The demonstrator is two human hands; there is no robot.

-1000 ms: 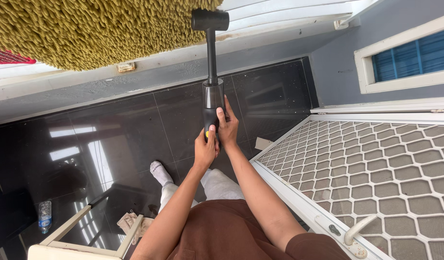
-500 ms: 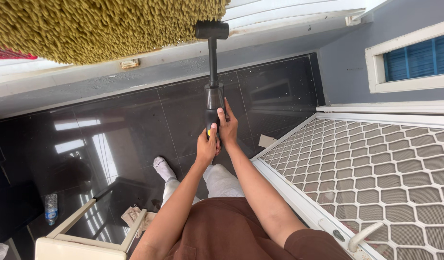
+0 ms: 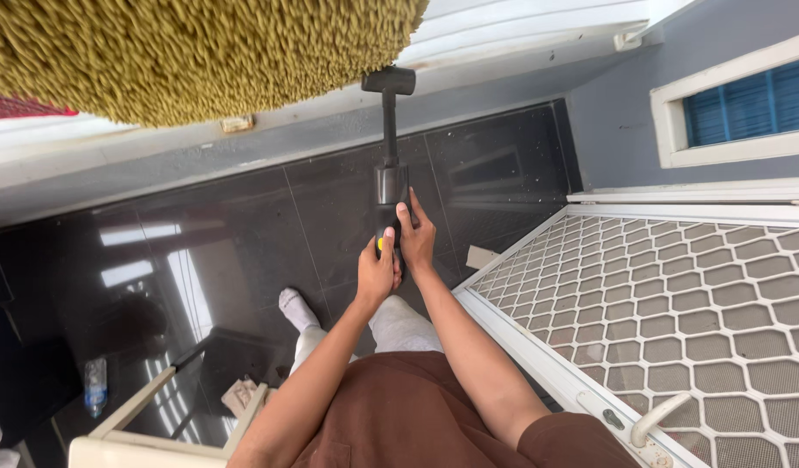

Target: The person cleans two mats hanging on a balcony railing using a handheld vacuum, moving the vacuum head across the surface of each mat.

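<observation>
While both hands [image 3: 396, 251] grip the black vacuum [image 3: 389, 165], its head [image 3: 388, 81] meets the rug [image 3: 191, 52].

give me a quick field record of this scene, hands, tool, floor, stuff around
left hand: wraps the lower grip of the black stick tool, thumb near a yellow button
right hand: grips the same handle just above
tool head: at the edge of the shaggy olive mat
floor: glossy dark tiles
foot: white sock
right side: white mesh security door
lower left: plastic bottle

Glossy dark floor tiles [image 3: 243, 251], mesh screen door [image 3: 677, 303]
</observation>
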